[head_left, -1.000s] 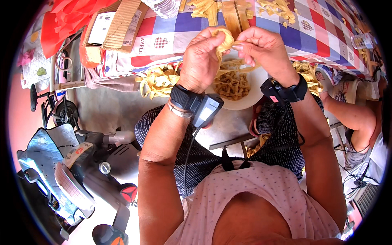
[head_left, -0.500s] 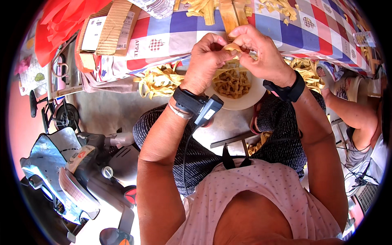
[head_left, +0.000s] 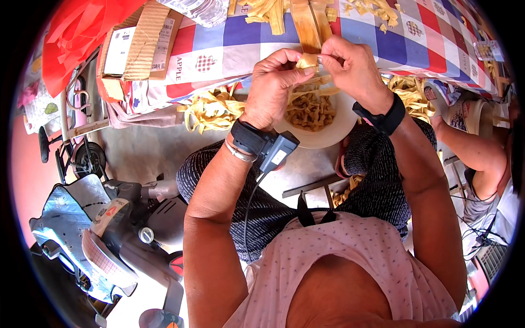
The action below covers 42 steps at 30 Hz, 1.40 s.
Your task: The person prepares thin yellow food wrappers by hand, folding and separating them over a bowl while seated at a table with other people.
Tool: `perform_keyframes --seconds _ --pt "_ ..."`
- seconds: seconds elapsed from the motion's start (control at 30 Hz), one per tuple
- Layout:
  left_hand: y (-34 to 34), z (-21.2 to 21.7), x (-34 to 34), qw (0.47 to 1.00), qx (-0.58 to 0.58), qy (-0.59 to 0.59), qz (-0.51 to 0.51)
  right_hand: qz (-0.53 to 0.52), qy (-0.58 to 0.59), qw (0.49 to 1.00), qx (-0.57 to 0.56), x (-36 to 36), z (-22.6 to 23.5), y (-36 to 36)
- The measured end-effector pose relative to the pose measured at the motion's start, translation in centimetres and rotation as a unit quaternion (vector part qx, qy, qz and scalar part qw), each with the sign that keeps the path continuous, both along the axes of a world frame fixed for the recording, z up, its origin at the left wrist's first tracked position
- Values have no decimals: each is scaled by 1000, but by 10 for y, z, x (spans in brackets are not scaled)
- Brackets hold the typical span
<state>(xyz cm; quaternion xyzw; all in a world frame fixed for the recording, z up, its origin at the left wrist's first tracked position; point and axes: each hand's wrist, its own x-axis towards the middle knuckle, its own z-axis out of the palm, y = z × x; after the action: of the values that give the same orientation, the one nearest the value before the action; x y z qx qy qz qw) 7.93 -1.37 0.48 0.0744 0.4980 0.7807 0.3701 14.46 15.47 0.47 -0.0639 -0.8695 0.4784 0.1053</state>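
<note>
A short, flat yellow strip (head_left: 307, 61), looking like bean-curd skin and folded into a small loop, is held at the table's front edge. My left hand (head_left: 273, 86) pinches it between thumb and fingertips. On its other side my right hand (head_left: 356, 74) has thumb and forefinger closed at the strip's end. Right below both hands is a pale round bowl (head_left: 345, 112) with many small knotted yellow pieces (head_left: 310, 111) in it. A few longer strips lie across the bowl's far side, partly hidden by my hands.
The checked tablecloth (head_left: 235, 41) carries a wooden board (head_left: 307, 27), loose strips (head_left: 268, 15), a cardboard box (head_left: 143, 46) and a clear plastic container (head_left: 210, 11). More strips hang in heaps (head_left: 213, 109) below its edge. A scooter (head_left: 136, 229) stands left; another person's arm (head_left: 476, 147) shows right.
The strip between my fingers has turned and its fold looks tighter. My right fingers have come down from above it to its right side. My left hand has barely moved.
</note>
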Motion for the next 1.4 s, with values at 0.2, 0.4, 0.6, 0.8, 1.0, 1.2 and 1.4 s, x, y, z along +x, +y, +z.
perform_keyframes --seconds 0.2,0.4,0.6,0.8,1.0,1.2,1.4 --pt "1 -10 -3 998 -53 24 2 61 49 990 119 0 1 -3" --pt "1 -10 -3 994 -96 51 -4 80 -17 958 275 9 16 -14" --pt "-1 0 -8 996 -82 23 3 121 27 989 78 2 4 -5" --pt "0 -3 -5 997 41 -64 -29 169 21 980 100 -4 2 3" --pt "-6 -5 -11 992 67 -89 -66 186 54 981 -5 -4 10 -2" --pt "-5 5 -13 996 -85 16 11 182 -24 935 -303 -8 5 5" --pt "-21 13 -11 992 -19 0 -125 149 -26 937 -314 8 12 9"
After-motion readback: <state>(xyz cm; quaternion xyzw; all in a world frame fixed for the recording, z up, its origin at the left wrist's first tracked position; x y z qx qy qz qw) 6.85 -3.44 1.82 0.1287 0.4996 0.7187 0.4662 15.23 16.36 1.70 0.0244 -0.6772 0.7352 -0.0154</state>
